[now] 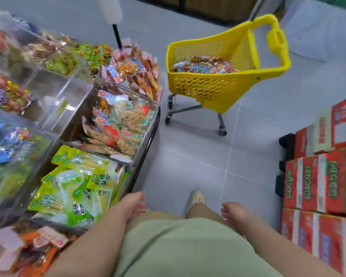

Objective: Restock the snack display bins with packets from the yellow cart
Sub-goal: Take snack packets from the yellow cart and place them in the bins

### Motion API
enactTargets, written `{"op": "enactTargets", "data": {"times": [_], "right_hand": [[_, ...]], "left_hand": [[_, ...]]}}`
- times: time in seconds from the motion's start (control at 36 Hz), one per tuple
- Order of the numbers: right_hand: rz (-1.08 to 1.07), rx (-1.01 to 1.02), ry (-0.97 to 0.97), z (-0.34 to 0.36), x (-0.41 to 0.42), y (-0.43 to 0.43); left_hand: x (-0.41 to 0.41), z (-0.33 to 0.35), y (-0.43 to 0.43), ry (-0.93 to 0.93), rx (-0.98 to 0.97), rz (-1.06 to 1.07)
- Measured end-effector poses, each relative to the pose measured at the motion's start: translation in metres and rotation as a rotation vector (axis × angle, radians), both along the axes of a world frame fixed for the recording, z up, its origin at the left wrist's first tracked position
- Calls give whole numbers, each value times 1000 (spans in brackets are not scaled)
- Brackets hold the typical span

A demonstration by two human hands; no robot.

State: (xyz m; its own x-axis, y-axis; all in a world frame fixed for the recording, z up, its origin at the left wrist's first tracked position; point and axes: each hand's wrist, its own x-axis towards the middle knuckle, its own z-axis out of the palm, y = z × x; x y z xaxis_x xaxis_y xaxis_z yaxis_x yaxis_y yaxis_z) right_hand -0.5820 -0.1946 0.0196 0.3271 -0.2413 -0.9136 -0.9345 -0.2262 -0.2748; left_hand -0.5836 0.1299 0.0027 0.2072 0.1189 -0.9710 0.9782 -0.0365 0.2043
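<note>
While relaxed fingers (137, 205) hold nothing, the yellow cart (205, 87) stands on grey tiles (198, 156).

Snack shop, clear display bins (54, 96), yellow cart (224, 76), stacked cartons (324, 180)

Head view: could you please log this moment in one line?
left hand open, empty | right hand open, empty | cart holds packets

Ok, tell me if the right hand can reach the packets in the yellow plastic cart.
Probably not: the right hand hangs at the side; the yellow plastic cart stands ahead across unblocked floor.
</note>
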Motion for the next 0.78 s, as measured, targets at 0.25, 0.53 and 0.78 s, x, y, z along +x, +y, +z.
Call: {"op": "enactTargets", "data": {"times": [0.25, 0.53, 0.78], "right_hand": [[-94, 32, -27, 15, 65, -88], [-223, 81, -86, 21, 140, -127], [-296, 88, 73, -15, 172, -105]], "left_hand": [[77, 2, -82, -119, 121, -273], [154, 23, -130, -129, 136, -251], [247, 7, -111, -106, 127, -295]]}}
